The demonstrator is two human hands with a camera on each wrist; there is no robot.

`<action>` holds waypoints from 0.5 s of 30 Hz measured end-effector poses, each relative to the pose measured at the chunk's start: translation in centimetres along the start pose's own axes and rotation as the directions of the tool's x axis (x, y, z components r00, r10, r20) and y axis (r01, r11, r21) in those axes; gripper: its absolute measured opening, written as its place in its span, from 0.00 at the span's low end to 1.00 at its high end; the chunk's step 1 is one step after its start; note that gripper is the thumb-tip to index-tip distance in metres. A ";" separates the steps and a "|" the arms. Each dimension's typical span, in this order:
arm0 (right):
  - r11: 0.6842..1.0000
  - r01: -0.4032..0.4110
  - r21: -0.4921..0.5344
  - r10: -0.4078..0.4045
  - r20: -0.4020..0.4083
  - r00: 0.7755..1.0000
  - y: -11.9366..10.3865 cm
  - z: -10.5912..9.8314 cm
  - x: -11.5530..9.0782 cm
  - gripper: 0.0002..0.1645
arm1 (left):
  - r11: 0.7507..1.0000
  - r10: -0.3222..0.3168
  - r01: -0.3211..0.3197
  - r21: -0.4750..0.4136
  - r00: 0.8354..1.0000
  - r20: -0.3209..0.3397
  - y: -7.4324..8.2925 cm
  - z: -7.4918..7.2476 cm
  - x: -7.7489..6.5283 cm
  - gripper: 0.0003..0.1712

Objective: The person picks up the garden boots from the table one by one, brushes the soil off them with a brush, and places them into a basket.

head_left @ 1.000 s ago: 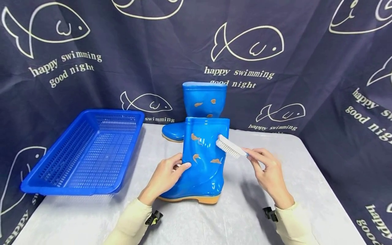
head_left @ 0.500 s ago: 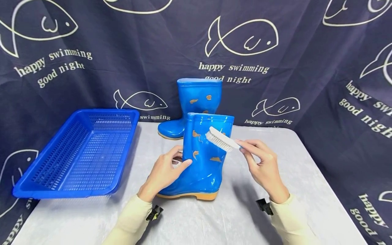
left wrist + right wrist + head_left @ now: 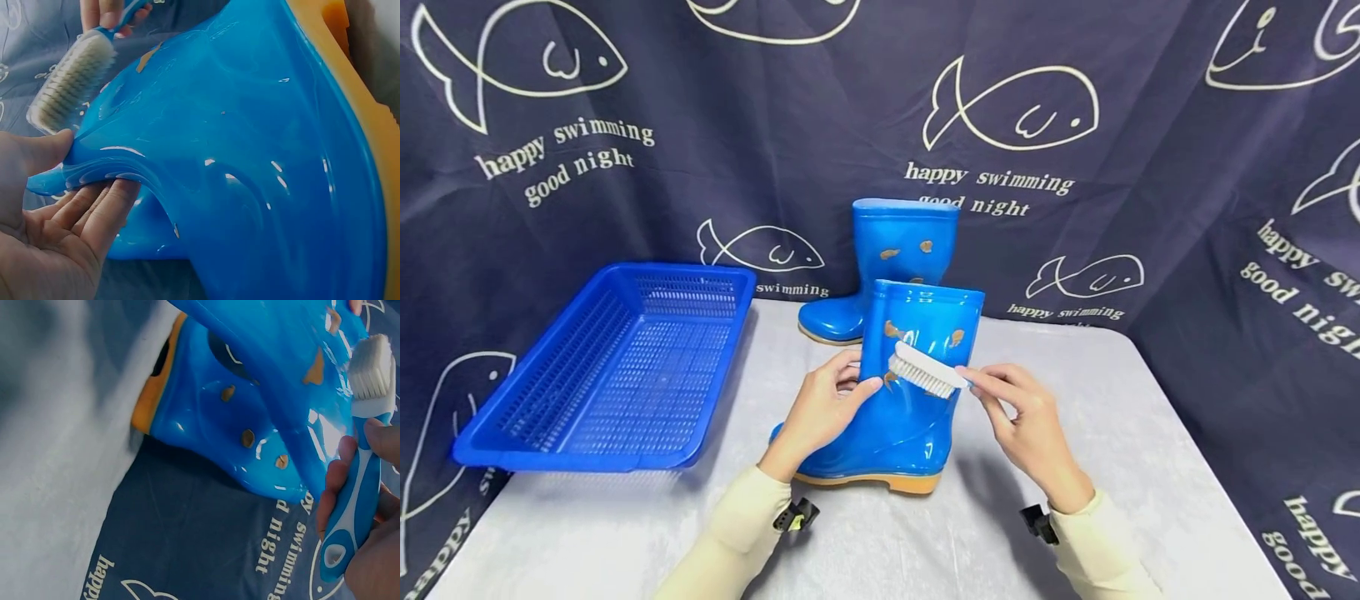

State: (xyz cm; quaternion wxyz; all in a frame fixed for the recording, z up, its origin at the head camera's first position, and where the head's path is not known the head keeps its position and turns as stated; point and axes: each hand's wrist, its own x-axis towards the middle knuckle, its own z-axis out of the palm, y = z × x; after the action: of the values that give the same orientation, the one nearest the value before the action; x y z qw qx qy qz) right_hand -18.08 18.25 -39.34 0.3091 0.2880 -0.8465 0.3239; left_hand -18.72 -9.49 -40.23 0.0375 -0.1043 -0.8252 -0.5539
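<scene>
A blue rubber boot (image 3: 910,433) with a tan sole and brown patches on its shaft stands at the middle of the table, its top leaning right. My left hand (image 3: 823,404) pinches the front of the shaft, thumb on the near side and fingers behind, as the left wrist view (image 3: 69,206) shows. In my right hand (image 3: 1022,417) is a white scrub brush (image 3: 928,367) with a blue and white handle, gripped between thumb and fingers. Its bristles overlap the shaft near the brown patches in the head view. In the right wrist view the brush head (image 3: 372,369) is close beside the boot.
Behind stands a second blue boot (image 3: 898,233), also with brown patches, partly hidden by the front one. A blue perforated basket (image 3: 580,461) sits at the left of the grey-white table (image 3: 880,558). Dark curtains (image 3: 820,125) with white fish drawings surround the table.
The brush has moved left and down, from the shaft's right edge to across its middle. The boot's top has tipped to the right, with the left hand still pinching the shaft.
</scene>
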 end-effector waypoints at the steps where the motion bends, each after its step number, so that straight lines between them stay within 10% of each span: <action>1: 1.000 0.010 -0.012 -0.010 0.006 1.000 0.0 0.2 -0.1 0.25 | 1.000 -0.002 0.002 -0.008 1.000 0.004 0.0 0.0 0.0 0.22; 15: 1.000 -0.023 0.002 0.023 0.051 0.998 0.4 0.1 -1.2 0.26 | 0.997 -0.031 0.037 -0.070 0.997 0.077 -0.5 -0.5 0.3 0.23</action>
State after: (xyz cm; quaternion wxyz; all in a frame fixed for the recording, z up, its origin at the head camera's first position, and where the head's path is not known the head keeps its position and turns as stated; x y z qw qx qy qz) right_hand -17.64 18.72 -40.38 0.2833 0.2867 -0.8570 0.3210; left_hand -19.18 -10.04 -40.41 -0.0069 -0.1125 -0.8075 -0.5790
